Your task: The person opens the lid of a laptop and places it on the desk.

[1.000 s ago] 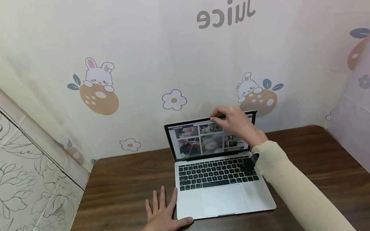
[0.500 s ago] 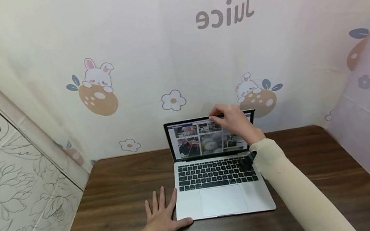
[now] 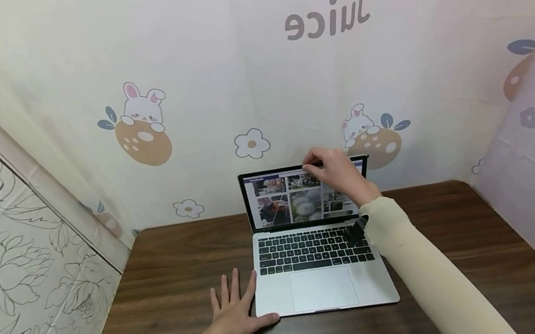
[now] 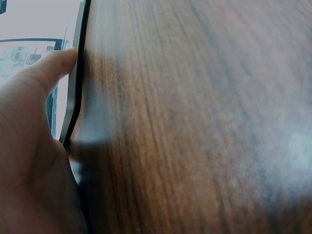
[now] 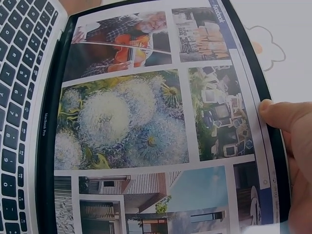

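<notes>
A silver laptop stands open on the table, its screen lit with a page of pictures. My right hand pinches the top edge of the lid, right of its middle. In the right wrist view the thumb presses on the black bezel, while the other fingers are mostly hidden behind the lid. My left hand lies on the table at the laptop's front left corner, fingers spread and straight. Its thumb touches the front corner of the base, and the index fingertip is by the left side.
A dark wood-grain table surrounds the laptop. Behind it hangs a pale curtain printed with rabbits and flowers, close to the lid. A white panel with line-drawn flowers borders the left side.
The lid has tilted back slightly under my right hand, and its top edge sits a little higher in view. My left hand has stayed in place.
</notes>
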Available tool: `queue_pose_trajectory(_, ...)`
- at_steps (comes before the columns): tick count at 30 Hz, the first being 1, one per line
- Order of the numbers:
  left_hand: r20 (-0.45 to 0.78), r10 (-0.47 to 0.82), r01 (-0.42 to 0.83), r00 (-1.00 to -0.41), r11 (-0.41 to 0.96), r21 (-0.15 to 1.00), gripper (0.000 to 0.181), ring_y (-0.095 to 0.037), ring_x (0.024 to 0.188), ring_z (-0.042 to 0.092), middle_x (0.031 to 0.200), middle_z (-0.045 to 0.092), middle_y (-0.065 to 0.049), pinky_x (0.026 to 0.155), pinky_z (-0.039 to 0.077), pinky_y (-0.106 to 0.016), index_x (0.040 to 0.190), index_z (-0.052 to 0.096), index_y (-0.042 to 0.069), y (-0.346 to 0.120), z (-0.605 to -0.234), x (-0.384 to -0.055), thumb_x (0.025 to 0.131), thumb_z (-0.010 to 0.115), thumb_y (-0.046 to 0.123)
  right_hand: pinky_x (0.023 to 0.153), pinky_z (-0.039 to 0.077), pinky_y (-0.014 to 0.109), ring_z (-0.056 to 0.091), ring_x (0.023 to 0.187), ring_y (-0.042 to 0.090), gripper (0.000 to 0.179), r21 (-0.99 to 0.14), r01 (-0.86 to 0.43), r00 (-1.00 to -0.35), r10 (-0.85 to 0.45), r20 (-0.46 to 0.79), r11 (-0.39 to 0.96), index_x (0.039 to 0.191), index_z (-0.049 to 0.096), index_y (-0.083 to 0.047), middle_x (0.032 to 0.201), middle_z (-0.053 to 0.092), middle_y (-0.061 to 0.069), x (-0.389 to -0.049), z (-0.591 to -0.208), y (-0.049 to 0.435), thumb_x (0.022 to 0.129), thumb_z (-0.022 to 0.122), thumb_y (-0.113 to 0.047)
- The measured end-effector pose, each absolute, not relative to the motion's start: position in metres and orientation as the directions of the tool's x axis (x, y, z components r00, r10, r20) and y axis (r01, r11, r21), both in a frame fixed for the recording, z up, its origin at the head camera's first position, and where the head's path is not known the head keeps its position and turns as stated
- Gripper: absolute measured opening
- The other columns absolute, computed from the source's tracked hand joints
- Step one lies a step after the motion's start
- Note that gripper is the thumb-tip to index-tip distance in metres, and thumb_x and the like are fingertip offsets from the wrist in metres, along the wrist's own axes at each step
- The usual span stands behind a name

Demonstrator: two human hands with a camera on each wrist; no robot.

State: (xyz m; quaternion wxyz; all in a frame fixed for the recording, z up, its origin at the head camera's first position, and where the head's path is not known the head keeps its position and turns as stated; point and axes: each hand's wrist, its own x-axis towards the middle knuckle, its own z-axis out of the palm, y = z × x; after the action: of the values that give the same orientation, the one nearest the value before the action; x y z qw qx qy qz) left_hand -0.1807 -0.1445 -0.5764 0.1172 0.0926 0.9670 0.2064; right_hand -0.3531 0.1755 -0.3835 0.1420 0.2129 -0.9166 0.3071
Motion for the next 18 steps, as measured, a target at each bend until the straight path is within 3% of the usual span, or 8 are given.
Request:
queue_pose_trajectory(8, -0.192, 0.253, 0.141, -0.948, 0.877, 0.460, 0.116, -0.049, 0.157, -0.012, 0.173, -0.005, -0.018, 0.115, -0.014, -0.075, 0.166, 0.011, 0.039, -0.1457, -0.5694, -0.1777, 0.074, 0.054, 0.094, 0.085, 0.059, 0.047, 0.073, 0.095, 0.027, 0.014, -0.523, -0.437, -0.892, -0.277, 0.358, 0.732, 0.110, 0.071, -0.008, 0.107, 0.077, 0.012, -0.3557, -0.3831, 0.1727, 0.102, 0.067, -0.019)
queue_pose_trajectory(18, -0.195, 0.246, 0.140, -0.949, 0.887, 0.441, 0.117, -0.047, 0.157, -0.012, 0.174, -0.004, -0.016, 0.117, -0.015, -0.073, 0.166, 0.011, 0.040, -0.1445, -0.5667, -0.1766, 0.072, 0.052, 0.096, 0.085, 0.058, 0.047, 0.072, 0.096, 0.027, 0.015, -0.529, -0.422, -0.898, -0.263, 0.352, 0.736, 0.112, 0.070, -0.010, 0.109, 0.076, 0.011, -0.3620, -0.3857, 0.1717, 0.103, 0.066, -0.020)
